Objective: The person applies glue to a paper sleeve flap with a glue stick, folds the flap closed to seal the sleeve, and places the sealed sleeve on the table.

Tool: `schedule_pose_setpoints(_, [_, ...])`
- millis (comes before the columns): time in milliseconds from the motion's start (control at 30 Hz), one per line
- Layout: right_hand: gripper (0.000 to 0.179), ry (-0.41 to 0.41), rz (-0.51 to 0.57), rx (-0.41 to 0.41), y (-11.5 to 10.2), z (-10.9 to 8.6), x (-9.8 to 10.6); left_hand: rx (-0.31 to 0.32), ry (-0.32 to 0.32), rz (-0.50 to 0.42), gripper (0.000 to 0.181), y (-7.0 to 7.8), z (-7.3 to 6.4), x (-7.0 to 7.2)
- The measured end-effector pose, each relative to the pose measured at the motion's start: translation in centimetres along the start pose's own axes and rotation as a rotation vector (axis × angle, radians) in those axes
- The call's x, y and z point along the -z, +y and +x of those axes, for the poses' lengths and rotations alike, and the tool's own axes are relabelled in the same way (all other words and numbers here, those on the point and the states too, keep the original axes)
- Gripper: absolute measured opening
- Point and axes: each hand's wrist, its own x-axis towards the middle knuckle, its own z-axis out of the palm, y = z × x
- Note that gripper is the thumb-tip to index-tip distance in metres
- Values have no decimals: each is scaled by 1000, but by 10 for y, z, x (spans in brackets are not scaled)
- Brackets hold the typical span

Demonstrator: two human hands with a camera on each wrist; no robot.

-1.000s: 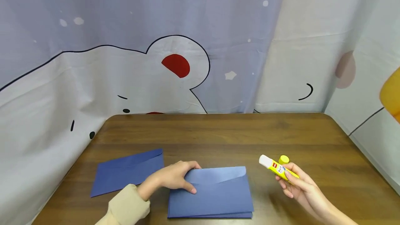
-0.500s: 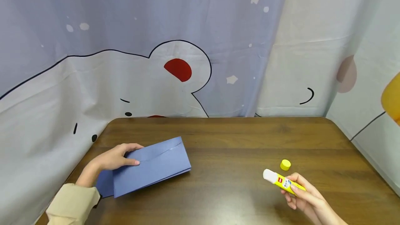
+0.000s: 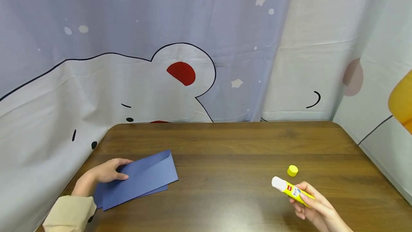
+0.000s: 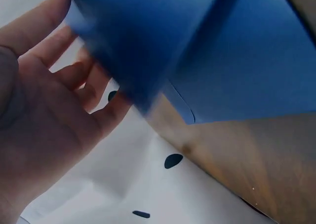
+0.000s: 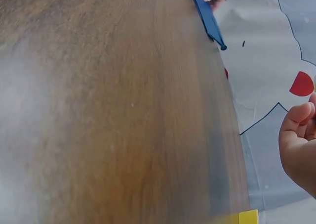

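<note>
At the left of the table my left hand [image 3: 107, 172] pinches a blue envelope [image 3: 141, 174] by its left end, thumb on top. It lies over a second blue envelope [image 3: 157, 190], whose edges show below and to the left. In the left wrist view, the held envelope [image 4: 133, 31] is blurred and raised at an angle above the other envelope [image 4: 247, 70]. Whether more than one is held I cannot tell. Over the right side, my right hand [image 3: 317, 207] grips a yellow glue stick [image 3: 294, 192], uncapped, its white end pointing up and left.
A yellow cap [image 3: 292, 170] stands on the brown wooden table [image 3: 219, 174], just beyond the glue stick. A patterned curtain [image 3: 238, 46] hangs behind the table's far edge and along its sides.
My left hand has carried the blue envelope stack from the middle leftward, over the envelope there, and lowered it. My right hand holds the glue stick slightly lower in view.
</note>
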Motion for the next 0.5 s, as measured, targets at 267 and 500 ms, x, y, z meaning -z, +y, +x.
schedule_pose_setpoints(267, [50, 30, -38, -7, 2, 5, -7, -27, 74, 57, 58, -2, -2, -7])
schedule_pose_setpoints(500, [50, 42, -4, -11, 6, 12, -15, -7, 252, 97, 50, 29, 1, -17])
